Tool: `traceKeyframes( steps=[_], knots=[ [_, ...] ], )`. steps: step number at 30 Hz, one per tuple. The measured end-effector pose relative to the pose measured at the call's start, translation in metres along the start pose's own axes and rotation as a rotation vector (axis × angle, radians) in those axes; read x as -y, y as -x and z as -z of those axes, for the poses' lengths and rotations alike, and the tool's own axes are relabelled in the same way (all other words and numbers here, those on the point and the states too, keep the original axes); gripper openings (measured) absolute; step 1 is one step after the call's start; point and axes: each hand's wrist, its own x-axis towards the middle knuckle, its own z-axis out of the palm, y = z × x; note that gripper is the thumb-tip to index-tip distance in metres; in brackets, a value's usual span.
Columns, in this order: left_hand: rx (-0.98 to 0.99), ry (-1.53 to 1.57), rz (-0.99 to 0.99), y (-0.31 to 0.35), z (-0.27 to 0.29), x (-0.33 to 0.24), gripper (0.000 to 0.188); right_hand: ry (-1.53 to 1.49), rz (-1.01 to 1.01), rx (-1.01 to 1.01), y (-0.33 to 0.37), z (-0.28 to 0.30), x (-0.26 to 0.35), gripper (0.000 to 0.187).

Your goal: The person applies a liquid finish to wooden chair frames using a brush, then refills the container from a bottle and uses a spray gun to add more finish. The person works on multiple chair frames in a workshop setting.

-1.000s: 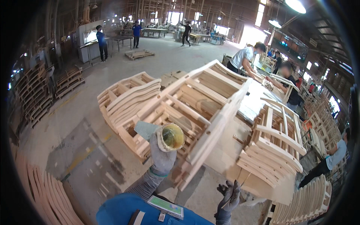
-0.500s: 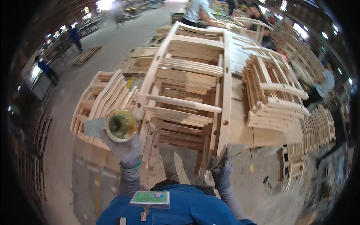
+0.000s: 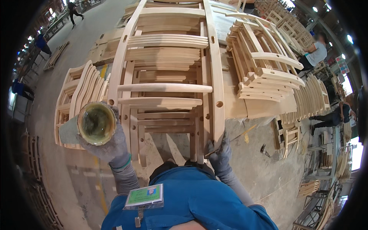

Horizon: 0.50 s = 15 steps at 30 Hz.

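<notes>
Wooden frame (image 3: pixel 165 88) now squarely between the gloved left hand (image 3: pixel 114 148) and right hand (image 3: pixel 221 157).
A second ago the right hand was well apart from the wood; it has come to the near end of the right rail (image 3: pixel 217 84), so the hands now flank the frame. Its fingers are bent in, pinching a thin stick (image 3: pixel 243 133); whether they also press the rail, I cannot tell. The left hand, beside the left rail (image 3: pixel 122 65), curls around a round cup (image 3: pixel 97 123).
</notes>
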Motion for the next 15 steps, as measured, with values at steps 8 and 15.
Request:
traceKeyframes(
  steps=[8, 15],
  knots=[
    [-0.115, -1.101, -0.26, 0.018, 0.01, 0.068, 0.061, -0.064, 0.033, -0.007, -0.074, 0.04, -0.057, 0.066],
    [0.028, -0.695, 0.198, 0.036, 0.035, 0.093, 0.067, -0.925, 0.111, -0.136, -0.083, 0.122, 0.026, 0.049]
  ],
)
